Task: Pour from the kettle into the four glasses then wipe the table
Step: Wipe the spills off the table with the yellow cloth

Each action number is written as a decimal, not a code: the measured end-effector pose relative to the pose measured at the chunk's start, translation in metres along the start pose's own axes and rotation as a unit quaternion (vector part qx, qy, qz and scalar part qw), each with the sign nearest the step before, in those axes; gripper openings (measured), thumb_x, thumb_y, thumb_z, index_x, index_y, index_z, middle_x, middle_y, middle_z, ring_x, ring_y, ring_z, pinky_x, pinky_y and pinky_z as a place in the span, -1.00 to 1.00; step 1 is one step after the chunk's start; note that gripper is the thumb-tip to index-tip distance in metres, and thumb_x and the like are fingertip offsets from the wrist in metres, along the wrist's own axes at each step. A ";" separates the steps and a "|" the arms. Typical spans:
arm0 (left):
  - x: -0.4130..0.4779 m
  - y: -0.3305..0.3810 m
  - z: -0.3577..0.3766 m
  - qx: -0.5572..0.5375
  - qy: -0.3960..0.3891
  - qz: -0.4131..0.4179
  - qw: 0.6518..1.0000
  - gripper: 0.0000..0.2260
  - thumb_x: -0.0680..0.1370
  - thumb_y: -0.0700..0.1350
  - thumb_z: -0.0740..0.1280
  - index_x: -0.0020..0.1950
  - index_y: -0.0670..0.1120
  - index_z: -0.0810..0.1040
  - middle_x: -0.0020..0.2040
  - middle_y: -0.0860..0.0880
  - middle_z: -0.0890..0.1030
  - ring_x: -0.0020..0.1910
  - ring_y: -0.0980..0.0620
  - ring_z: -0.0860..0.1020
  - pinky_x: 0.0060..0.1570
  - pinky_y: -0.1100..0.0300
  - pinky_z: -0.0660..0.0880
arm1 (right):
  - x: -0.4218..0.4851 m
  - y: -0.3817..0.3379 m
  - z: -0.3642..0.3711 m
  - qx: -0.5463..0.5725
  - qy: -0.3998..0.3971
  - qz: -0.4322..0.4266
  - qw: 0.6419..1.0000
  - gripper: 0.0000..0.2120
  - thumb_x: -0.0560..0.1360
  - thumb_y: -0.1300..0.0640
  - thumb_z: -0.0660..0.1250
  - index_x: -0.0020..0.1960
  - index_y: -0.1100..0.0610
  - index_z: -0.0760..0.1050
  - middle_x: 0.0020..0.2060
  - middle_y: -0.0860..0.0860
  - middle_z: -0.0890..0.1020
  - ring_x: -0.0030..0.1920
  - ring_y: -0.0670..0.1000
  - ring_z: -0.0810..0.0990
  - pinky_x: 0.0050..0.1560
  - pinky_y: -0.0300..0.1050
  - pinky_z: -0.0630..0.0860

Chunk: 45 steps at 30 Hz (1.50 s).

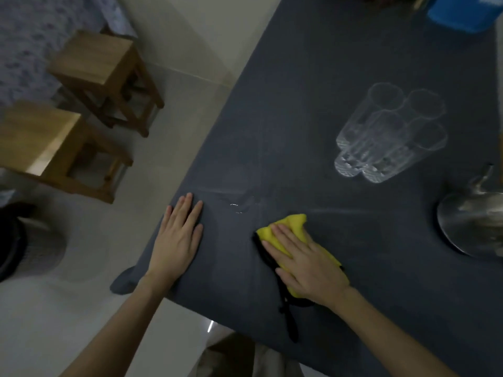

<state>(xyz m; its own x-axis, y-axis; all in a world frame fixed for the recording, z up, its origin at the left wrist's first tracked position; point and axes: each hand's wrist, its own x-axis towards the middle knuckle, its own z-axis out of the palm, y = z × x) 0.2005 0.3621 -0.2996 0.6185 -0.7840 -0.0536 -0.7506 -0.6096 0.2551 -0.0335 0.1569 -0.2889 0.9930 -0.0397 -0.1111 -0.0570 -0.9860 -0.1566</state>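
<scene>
My right hand (304, 259) lies flat on a yellow cloth (292, 223) with a black edge and strap, pressing it onto the dark grey tablecloth (313, 77). My left hand (178, 235) rests palm down, fingers spread, near the table's left edge, holding nothing. A small wet patch (242, 205) glistens between the two hands, just beyond the cloth. Several clear glasses (389, 131) stand bunched together farther back on the right. The steel kettle (473, 221) sits at the right edge, partly cut off.
Two wooden stools (100, 74) stand on the pale floor left of the table. A dark round bin (24, 240) is at the far left. A blue container (465, 12) sits at the table's far right corner.
</scene>
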 end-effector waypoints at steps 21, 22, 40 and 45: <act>0.002 -0.011 0.004 -0.019 0.022 -0.042 0.999 -0.52 0.60 -0.09 0.07 0.53 -0.08 0.15 0.55 -0.10 0.12 0.54 -0.03 0.05 0.48 0.05 0.00 | 0.175 0.065 -0.023 -0.014 0.012 -0.121 0.992 -0.46 0.55 -0.10 0.12 0.50 -0.02 0.22 0.52 0.11 0.18 0.53 0.10 0.09 0.38 0.08 0.28; 0.002 -0.011 0.004 -0.018 0.019 -0.045 0.999 -0.52 0.61 -0.09 0.07 0.54 -0.08 0.14 0.55 -0.09 0.11 0.54 -0.03 0.05 0.49 0.06 -0.02 | 0.178 0.078 -0.025 -0.014 0.019 -0.100 0.995 -0.47 0.55 -0.08 0.12 0.50 -0.01 0.23 0.52 0.12 0.19 0.53 0.11 0.10 0.38 0.08 0.28; 0.002 -0.011 0.002 -0.007 0.014 -0.041 0.999 -0.54 0.62 -0.02 -0.05 0.52 -0.09 0.18 0.54 -0.11 0.15 0.53 -0.04 0.09 0.48 0.08 -0.04 | 0.236 0.131 -0.036 0.127 0.143 0.177 0.966 -0.58 0.62 0.05 0.09 0.43 0.17 0.34 0.46 0.19 0.29 0.50 0.14 0.19 0.50 -0.05 0.07; 0.003 -0.012 0.002 -0.010 0.010 -0.037 0.999 -0.52 0.59 -0.06 0.04 0.52 -0.10 0.20 0.54 -0.12 0.15 0.53 -0.05 0.10 0.48 0.06 -0.01 | 0.243 0.033 -0.024 0.122 0.180 0.034 0.975 -0.64 0.57 0.14 0.21 0.32 0.26 0.46 0.30 0.20 0.51 0.36 0.13 0.44 0.41 -0.07 0.22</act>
<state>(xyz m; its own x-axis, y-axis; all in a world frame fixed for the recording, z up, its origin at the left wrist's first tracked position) 0.2111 0.3667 -0.3046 0.6763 -0.7347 -0.0528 -0.6986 -0.6625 0.2703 0.2086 0.1103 -0.2976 0.9556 -0.2007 0.2159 -0.1025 -0.9129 -0.3950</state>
